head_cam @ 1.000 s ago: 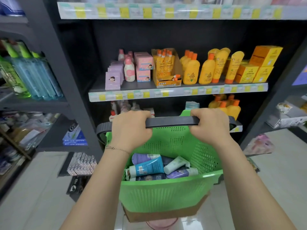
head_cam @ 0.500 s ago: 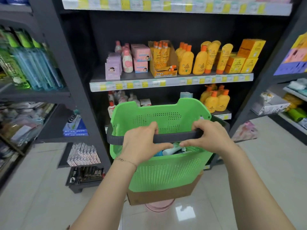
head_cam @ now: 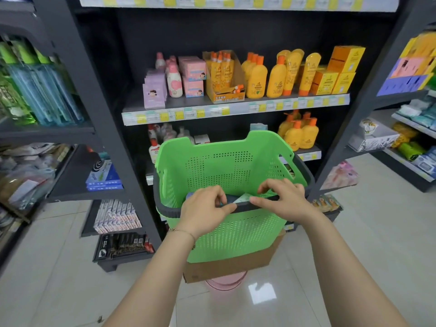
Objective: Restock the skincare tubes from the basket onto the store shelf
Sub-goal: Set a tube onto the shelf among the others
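The left hand point(head_cam: 205, 208) and right hand point(head_cam: 283, 199) pinch with curled fingers point(head_cam: 218, 194) the handle point(head_cam: 243, 205) at the near rim of the basket point(head_cam: 236, 166) (it sits on a cardboard box point(head_cam: 231, 265)), probably to lay it down and reach the tubes point(head_cam: 243, 198) inside.

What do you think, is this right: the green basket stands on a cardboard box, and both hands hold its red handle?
Not quite: in the head view the handle is dark grey, not red. The green basket stands on the cardboard box, and the left hand and right hand hold that handle.
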`<state>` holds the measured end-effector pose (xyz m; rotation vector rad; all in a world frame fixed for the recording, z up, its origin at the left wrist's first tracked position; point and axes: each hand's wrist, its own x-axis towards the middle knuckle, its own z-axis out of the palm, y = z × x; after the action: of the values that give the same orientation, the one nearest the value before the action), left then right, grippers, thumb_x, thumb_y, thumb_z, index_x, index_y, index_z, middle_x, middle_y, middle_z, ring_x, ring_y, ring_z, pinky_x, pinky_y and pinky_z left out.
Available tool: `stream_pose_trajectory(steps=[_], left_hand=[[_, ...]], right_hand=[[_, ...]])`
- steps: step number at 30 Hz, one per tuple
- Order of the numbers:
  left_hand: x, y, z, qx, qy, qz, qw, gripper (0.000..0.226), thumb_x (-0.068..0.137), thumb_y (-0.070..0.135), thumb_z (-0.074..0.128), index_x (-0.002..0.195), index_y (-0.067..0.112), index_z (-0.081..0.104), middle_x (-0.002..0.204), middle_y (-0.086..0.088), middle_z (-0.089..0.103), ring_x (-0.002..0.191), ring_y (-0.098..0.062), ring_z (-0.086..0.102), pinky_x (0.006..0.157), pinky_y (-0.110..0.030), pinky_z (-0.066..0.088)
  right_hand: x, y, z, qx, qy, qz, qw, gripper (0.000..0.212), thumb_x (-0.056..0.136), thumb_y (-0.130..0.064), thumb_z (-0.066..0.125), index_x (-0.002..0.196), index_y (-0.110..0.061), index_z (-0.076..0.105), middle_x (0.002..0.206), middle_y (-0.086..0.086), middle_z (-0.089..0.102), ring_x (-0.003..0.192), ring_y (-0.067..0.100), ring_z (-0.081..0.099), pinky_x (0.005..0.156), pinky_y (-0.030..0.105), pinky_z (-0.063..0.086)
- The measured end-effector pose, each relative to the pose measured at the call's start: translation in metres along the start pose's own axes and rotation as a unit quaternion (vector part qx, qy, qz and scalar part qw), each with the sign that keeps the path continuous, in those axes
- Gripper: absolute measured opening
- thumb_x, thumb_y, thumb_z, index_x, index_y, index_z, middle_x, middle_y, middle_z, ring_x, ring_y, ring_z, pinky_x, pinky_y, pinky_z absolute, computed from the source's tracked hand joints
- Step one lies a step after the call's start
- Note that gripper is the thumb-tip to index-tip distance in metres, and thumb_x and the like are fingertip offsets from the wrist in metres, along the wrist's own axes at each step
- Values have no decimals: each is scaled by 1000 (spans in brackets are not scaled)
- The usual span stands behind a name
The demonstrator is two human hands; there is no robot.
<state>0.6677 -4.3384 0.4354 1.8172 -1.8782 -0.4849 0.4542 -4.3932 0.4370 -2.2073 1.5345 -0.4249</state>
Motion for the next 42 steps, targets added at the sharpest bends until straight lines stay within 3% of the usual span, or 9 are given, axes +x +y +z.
stream_pose_trajectory(steps=[5,10,14,18,22,26,35,39,42], left_hand=[[7,-1,-1,0,-46,-11,999,29,89,57,49,78,30,50,85,11,57,79,-10,53,62,-28,40],[32,2,-10,-55,-116,-45,991,27,90,47,56,80,22,52,81,7,53,78,-15,51,72,-32,43],[63,4,-17,-24,-137,-53,989,29,90,45,57,94,16,56,84,5,53,80,-16,50,71,-29,39],[94,5,-19,6,-159,-57,986,29,91,47,55,95,18,55,89,5,56,81,-12,52,70,-28,39],[121,-2,-21,55,-185,-78,978,34,93,45,52,103,13,57,106,-3,60,96,-20,57,85,-34,47],[146,-13,-14,101,-203,-103,968,33,94,41,52,104,10,56,108,-8,62,92,-20,56,79,-31,45],[173,-50,40,166,-302,-135,929,28,96,30,50,112,8,54,113,-11,59,102,-24,56,91,-35,47],[163,-73,66,243,-385,-161,876,32,95,25,48,120,9,58,128,-16,49,114,-31,53,100,-41,44],[159,-76,75,290,-418,-158,846,37,97,26,43,131,15,52,138,-18,35,128,-35,36,105,-44,34]], right_hand=[[9,-4,0,-58,-20,36,997,47,89,-68,36,98,-29,60,102,-14,61,104,14,51,89,37,21],[26,-8,-15,-49,-121,86,988,46,87,-66,47,103,-24,57,105,-5,60,99,18,54,96,42,39],[48,-9,-27,-34,-167,61,984,43,88,-59,53,108,-21,56,112,-2,56,99,18,53,81,33,43],[84,-4,-33,-60,-193,40,979,44,87,-60,53,109,-22,56,124,2,55,107,20,52,89,35,43],[127,-10,-33,-129,-240,-8,962,47,90,-56,51,114,-16,56,122,5,56,103,22,52,85,34,43],[166,-22,-19,-185,-280,-73,939,49,92,-52,50,121,-13,55,123,7,59,106,25,54,84,33,43],[214,-20,19,-269,-347,-176,881,49,93,-49,51,119,-8,55,116,9,61,98,27,58,77,33,46],[219,-14,28,-252,-371,-182,875,53,94,-49,50,126,-7,51,123,10,57,105,28,56,81,33,44],[219,-4,37,-235,-396,-177,870,53,94,-49,51,125,-6,51,123,10,57,105,29,55,80,33,43]])
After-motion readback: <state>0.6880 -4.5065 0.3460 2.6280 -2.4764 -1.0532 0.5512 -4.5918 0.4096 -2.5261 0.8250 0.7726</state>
